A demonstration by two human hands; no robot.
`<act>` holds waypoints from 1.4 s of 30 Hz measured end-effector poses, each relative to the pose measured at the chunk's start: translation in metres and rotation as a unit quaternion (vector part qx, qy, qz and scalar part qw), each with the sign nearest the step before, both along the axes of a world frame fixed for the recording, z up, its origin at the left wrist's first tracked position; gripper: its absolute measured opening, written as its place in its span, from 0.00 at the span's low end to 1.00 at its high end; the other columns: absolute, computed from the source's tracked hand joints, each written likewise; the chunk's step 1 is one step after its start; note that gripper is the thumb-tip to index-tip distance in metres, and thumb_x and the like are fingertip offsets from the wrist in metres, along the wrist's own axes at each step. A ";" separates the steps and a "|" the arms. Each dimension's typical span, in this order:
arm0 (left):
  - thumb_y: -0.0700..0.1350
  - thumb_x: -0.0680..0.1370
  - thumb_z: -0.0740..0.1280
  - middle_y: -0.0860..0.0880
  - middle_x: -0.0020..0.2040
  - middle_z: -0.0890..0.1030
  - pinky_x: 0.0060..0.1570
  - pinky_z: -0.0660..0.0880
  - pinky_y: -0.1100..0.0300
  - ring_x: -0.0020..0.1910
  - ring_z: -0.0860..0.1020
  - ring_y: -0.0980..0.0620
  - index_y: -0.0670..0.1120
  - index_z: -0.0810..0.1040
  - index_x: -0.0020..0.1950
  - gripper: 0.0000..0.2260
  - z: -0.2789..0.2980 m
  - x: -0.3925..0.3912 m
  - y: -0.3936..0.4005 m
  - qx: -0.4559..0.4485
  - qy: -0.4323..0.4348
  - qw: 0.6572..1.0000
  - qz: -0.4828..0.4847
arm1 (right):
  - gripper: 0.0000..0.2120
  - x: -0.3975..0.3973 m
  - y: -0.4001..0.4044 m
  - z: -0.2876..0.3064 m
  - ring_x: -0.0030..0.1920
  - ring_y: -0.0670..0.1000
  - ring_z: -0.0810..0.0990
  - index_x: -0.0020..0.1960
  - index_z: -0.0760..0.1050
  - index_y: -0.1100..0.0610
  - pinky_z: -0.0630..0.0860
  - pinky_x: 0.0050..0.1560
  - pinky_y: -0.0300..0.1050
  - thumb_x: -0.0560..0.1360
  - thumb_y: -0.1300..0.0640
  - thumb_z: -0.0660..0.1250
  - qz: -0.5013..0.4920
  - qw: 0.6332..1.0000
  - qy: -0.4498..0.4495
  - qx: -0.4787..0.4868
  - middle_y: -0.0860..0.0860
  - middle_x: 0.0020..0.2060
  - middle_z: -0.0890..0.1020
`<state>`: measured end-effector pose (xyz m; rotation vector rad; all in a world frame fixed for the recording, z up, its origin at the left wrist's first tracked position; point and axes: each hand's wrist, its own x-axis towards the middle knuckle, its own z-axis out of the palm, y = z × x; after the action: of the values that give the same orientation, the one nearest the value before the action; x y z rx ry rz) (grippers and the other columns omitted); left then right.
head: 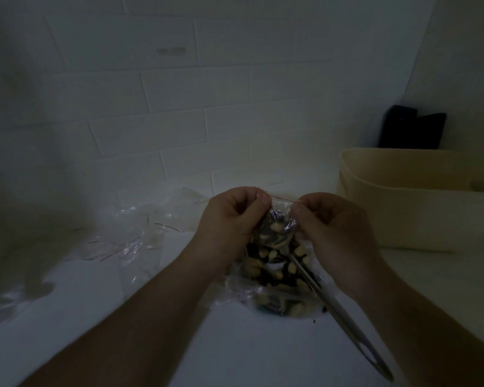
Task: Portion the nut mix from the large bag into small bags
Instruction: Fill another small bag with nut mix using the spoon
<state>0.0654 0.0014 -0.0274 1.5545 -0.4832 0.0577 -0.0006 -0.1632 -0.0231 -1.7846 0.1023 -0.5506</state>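
Spoon (344,311): at 5 o'clock, bowl inside large bag (280,286) on counter (235,353).
Left hand (232,219), right hand (336,227): each pinches small bag (280,219) rim, centre.
Technique: press zip closed evenly, end to end.
Spare bags (140,233): 9 o'clock.

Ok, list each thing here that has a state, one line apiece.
Small bag: held up above the large bag, part filled with nut mix, top edge pinched at both ends.
Left hand: fingers pinching the small bag's top.
Right hand: fingers pinching the small bag's top.
Large bag: lying on the counter, holding nut mix.
Metal scoop handle: sticking out of the large bag.
Empty bags: lying loose.
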 end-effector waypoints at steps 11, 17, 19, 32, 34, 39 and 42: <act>0.41 0.84 0.67 0.41 0.39 0.85 0.42 0.80 0.57 0.38 0.82 0.52 0.39 0.85 0.48 0.09 -0.001 -0.007 -0.005 -0.008 0.008 1.000 -0.023 | 0.06 0.000 0.007 0.000 0.39 0.48 0.86 0.41 0.82 0.48 0.85 0.45 0.52 0.77 0.53 0.73 -0.003 1.000 0.002 -0.003 0.47 0.37 0.86; 0.42 0.83 0.69 0.42 0.44 0.88 0.50 0.84 0.49 0.44 0.86 0.45 0.41 0.86 0.51 0.08 -0.002 -0.007 -0.004 -0.015 0.036 0.999 -0.033 | 0.08 0.000 0.003 0.000 0.34 0.43 0.82 0.40 0.81 0.51 0.75 0.34 0.34 0.78 0.57 0.71 -0.007 1.000 -0.007 -0.027 0.46 0.34 0.85; 0.41 0.82 0.70 0.43 0.45 0.88 0.51 0.84 0.51 0.46 0.87 0.45 0.41 0.86 0.52 0.06 -0.002 -0.007 -0.004 -0.008 0.033 0.999 -0.032 | 0.08 0.000 0.003 0.000 0.35 0.43 0.83 0.40 0.81 0.51 0.76 0.35 0.34 0.78 0.57 0.72 -0.006 0.999 -0.008 -0.030 0.45 0.35 0.85; 0.43 0.83 0.69 0.42 0.46 0.87 0.55 0.83 0.40 0.49 0.85 0.39 0.44 0.85 0.50 0.06 -0.004 -0.006 -0.001 0.043 -0.016 0.999 -0.028 | 0.05 -0.002 0.005 0.003 0.40 0.45 0.86 0.41 0.83 0.50 0.82 0.44 0.46 0.76 0.54 0.76 0.000 1.000 -0.004 -0.027 0.45 0.37 0.87; 0.43 0.83 0.69 0.41 0.46 0.87 0.55 0.83 0.41 0.49 0.86 0.39 0.44 0.85 0.50 0.06 -0.005 -0.005 -0.001 0.033 -0.017 0.999 -0.028 | 0.04 -0.003 0.005 0.002 0.41 0.45 0.86 0.43 0.83 0.50 0.82 0.44 0.45 0.76 0.54 0.76 0.013 1.000 0.002 -0.010 0.45 0.39 0.87; 0.40 0.83 0.68 0.45 0.43 0.87 0.47 0.81 0.55 0.42 0.84 0.51 0.43 0.84 0.49 0.06 -0.005 -0.005 -0.001 0.032 -0.009 0.998 -0.046 | 0.03 -0.001 0.006 0.001 0.42 0.44 0.86 0.43 0.84 0.49 0.81 0.46 0.45 0.76 0.54 0.74 0.022 0.999 -0.003 -0.031 0.44 0.40 0.87; 0.41 0.83 0.69 0.45 0.43 0.86 0.48 0.81 0.52 0.43 0.83 0.51 0.47 0.85 0.47 0.07 -0.004 -0.005 -0.001 0.034 -0.006 0.998 -0.058 | 0.05 0.000 0.005 0.000 0.40 0.44 0.85 0.41 0.83 0.49 0.79 0.44 0.43 0.77 0.55 0.74 0.022 0.999 -0.007 -0.042 0.44 0.38 0.87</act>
<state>0.0600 0.0007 -0.0315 1.5911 -0.5890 -0.0383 -0.0003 -0.1582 -0.0229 -1.8593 0.0299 -0.5428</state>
